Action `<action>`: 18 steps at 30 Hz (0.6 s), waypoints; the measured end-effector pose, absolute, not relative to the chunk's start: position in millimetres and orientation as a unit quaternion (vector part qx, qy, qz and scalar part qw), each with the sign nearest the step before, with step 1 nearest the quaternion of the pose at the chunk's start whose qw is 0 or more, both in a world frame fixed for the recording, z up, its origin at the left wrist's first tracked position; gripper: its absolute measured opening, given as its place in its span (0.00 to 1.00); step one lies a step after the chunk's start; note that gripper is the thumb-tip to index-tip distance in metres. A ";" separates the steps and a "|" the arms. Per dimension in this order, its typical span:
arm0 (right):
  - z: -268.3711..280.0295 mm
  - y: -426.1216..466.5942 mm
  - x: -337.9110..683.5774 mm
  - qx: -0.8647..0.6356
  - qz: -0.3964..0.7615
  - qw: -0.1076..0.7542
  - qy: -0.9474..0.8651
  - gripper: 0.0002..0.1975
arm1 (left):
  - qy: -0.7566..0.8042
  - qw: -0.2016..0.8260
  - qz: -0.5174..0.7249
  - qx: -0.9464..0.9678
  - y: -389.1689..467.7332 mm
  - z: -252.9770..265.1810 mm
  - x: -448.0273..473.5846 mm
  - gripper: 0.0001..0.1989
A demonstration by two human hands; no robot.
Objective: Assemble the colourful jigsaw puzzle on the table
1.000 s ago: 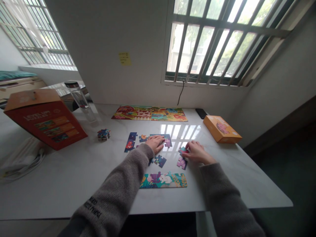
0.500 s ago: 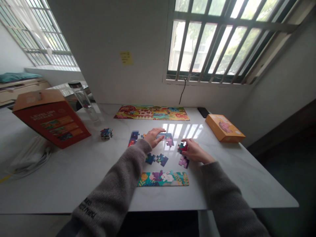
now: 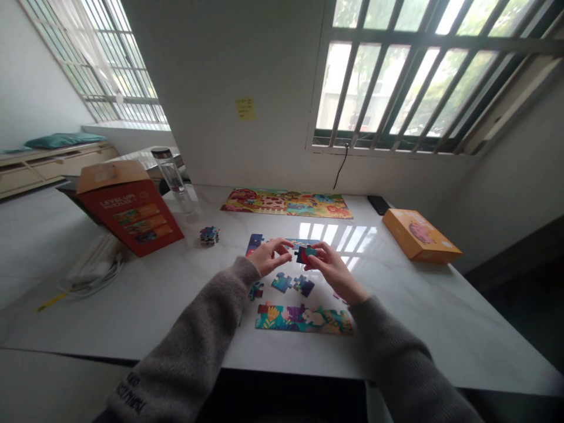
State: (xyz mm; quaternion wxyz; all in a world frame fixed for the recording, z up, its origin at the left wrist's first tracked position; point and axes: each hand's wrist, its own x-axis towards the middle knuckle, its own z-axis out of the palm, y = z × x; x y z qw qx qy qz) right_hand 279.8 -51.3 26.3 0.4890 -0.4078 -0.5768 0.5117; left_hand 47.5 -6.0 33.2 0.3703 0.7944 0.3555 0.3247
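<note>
Between thumb and fingers, my right hand [image 3: 333,269] pinches a dark puzzle piece [image 3: 305,255] with red and green on it, lifted over the table. My left hand [image 3: 272,256] is just left of that piece, fingers apart and nothing in them. Partly behind both hands lies a joined puzzle strip [image 3: 256,239] along the top of the work area. Below the hands are loose pieces, among them a teal one [image 3: 281,282] and a dark blue one [image 3: 304,285]. Nearest me lies a joined strip with a white rabbit [image 3: 312,318]. A pink piece [image 3: 337,296] is mostly hidden by my right wrist.
Finished farm and animal puzzles [image 3: 286,202] lie near the wall. A stack of pieces [image 3: 210,235], a red puzzle box [image 3: 136,214], a glass bottle [image 3: 170,170] and a power strip with cable [image 3: 94,264] are left. An orange box [image 3: 420,235] and a phone [image 3: 378,205] are right.
My right hand has raised the red and green piece from the table and carried it left, close to my left hand. The camera view has turned slightly left.
</note>
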 end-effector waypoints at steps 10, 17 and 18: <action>12.2 -56.4 237.7 -0.420 0.446 0.417 -0.671 0.14 | 0.337 0.493 0.433 0.675 -3.3 21.3 33.8 0.19; 8.2 -54.7 250.5 -0.454 0.354 0.392 -0.718 0.12 | 0.417 0.484 0.415 0.648 -1.5 15.1 -33.3 0.21; 8.9 -55.3 250.8 -0.455 0.345 0.380 -0.728 0.12 | 0.432 0.477 0.411 0.645 -2.3 11.5 -44.7 0.22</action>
